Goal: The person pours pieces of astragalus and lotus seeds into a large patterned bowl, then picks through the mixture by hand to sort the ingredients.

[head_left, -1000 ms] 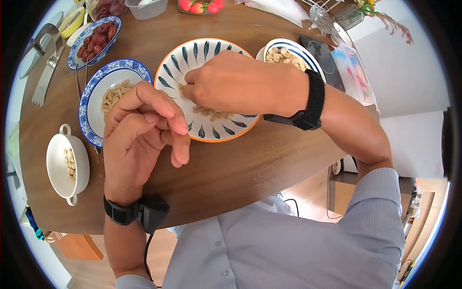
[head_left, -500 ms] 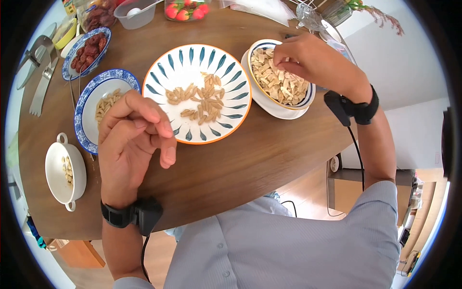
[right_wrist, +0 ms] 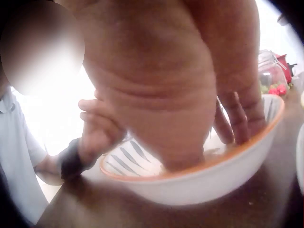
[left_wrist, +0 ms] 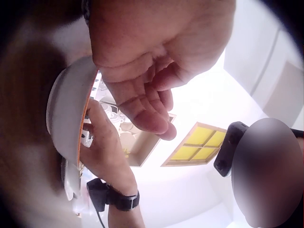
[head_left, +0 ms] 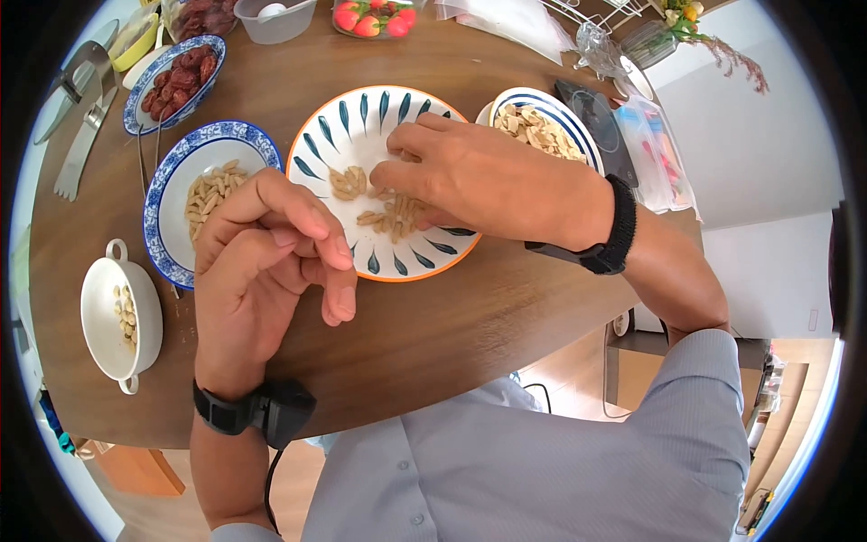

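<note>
In the head view, my right hand [head_left: 492, 176] reaches into a deep plate [head_left: 388, 98] with an orange rim and dark leaf strokes. Its fingers point down, spread apart, by small beige oblong pieces [head_left: 395, 221]; the fingertips are partly hidden. The right wrist view puts the fingers [right_wrist: 242, 121] inside the rim. My left hand [head_left: 262, 271] hangs loosely curled in front of the plate, holding nothing visible. Behind it, a blue-patterned bowl [head_left: 161, 221] contains similar pieces [head_left: 209, 191]. Right of the plate, a blue-striped bowl [head_left: 585, 144] holds pale dried slices [head_left: 535, 126], partly covered by the right hand.
A white two-handled bowl [head_left: 97, 316] with small pale seeds stands at the left. Behind are a dish of dark red dates [head_left: 181, 81], tongs [head_left: 83, 154], a plastic tub [head_left: 275, 27] and a container of red fruit [head_left: 372, 20]. A flat black device [head_left: 596, 122] lies far right.
My right hand went from the orange-rimmed plate to the bowl of pale slices, then back left to the plate. The left hand has kept its pose.
</note>
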Available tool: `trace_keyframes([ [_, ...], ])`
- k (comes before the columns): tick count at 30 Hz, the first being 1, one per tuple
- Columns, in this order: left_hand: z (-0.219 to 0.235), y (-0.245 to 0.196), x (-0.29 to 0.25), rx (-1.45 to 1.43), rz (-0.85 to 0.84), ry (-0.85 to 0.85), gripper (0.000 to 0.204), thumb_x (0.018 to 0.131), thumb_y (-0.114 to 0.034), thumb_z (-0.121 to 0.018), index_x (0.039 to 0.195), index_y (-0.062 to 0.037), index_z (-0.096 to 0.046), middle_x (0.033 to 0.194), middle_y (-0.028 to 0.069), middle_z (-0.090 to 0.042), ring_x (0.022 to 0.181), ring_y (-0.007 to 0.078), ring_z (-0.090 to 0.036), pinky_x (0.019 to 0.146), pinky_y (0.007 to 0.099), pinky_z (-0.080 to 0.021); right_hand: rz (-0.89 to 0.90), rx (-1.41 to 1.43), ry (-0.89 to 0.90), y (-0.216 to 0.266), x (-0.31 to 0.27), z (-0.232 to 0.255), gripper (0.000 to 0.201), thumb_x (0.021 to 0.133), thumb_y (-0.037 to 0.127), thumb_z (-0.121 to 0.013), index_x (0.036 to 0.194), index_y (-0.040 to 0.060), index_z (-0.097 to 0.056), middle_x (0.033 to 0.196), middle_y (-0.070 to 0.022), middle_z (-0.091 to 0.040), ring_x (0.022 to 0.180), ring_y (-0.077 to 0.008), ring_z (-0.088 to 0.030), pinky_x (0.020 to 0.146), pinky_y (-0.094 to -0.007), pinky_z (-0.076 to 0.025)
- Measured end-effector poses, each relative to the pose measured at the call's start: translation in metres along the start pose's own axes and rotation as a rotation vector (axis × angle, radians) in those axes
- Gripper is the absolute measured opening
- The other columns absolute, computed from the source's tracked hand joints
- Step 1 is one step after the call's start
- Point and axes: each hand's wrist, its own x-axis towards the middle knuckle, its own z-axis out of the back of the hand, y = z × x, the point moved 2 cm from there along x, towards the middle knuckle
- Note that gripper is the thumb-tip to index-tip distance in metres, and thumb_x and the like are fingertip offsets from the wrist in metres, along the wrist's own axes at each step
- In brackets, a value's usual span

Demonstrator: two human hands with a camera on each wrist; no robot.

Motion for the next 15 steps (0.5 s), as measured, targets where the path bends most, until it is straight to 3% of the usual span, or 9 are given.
trace_keyframes([
  [3,0.0068,0.0027,0.0005,-0.112,0.006,0.03,0.019,0.095,-0.001,-0.04,0.099,0.0028,-0.058,0.088,0.019,-0.069,0.061,0.0263,-0.068,0.051,0.0324,-0.056,-0.006,0.07,-0.03,-0.0028,0.0025,-0.0004,0.042,0.081,0.015,-0.08,0.12,0.0046,-0.066,0.106,-0.0175,-0.063,0.103,-0.0357,-0.066,0.085,-0.0431,-0.057],
  [8,0.0058,0.0035,0.0005,-0.124,0.009,0.033,0.019,0.095,-0.001,-0.04,0.099,0.0028,-0.057,0.088,0.0194,-0.069,0.061,0.0264,-0.068,0.051,0.0323,-0.056,-0.016,0.2,0.005,-0.0036,0.0033,0.0021,0.014,0.087,0.007,-0.067,0.1,0.0004,-0.068,0.09,-0.0172,-0.065,0.085,-0.0353,-0.071,0.075,-0.0426,-0.057],
  [11,0.0009,0.0021,0.0006,-0.065,0.003,0.032,0.014,0.097,-0.003,-0.042,0.098,0.0012,-0.055,0.086,0.0175,-0.064,0.058,0.0243,-0.063,0.047,0.0309,-0.053,-0.03,0.216,-0.005,-0.0042,0.0047,0.0014,0.01,0.088,0.005,-0.062,0.093,-0.0018,-0.068,0.085,-0.0183,-0.067,0.084,-0.0359,-0.071,0.074,-0.0431,-0.057],
  [12,-0.0007,0.0015,0.0004,-0.008,-0.003,0.02,0.011,0.098,-0.005,-0.043,0.097,-0.0004,-0.054,0.084,0.0156,-0.059,0.054,0.0221,-0.058,0.044,0.0294,-0.05,-0.033,0.216,-0.006,-0.0045,0.005,0.002,0.01,0.088,0.005,-0.062,0.093,-0.0018,-0.068,0.085,-0.0183,-0.067,0.084,-0.0359,-0.071,0.074,-0.0431,-0.057],
  [15,-0.001,0.0013,-0.0005,-0.014,0.004,0.01,0.011,0.099,-0.005,-0.044,0.097,-0.0003,-0.054,0.084,0.0158,-0.059,0.054,0.0221,-0.059,0.044,0.0291,-0.05,-0.052,0.239,0.024,-0.0075,0.0068,0.0014,0.009,0.083,-0.002,-0.07,0.089,-0.0021,-0.063,0.085,-0.0141,-0.064,0.08,-0.0336,-0.067,0.071,-0.0419,-0.053],
])
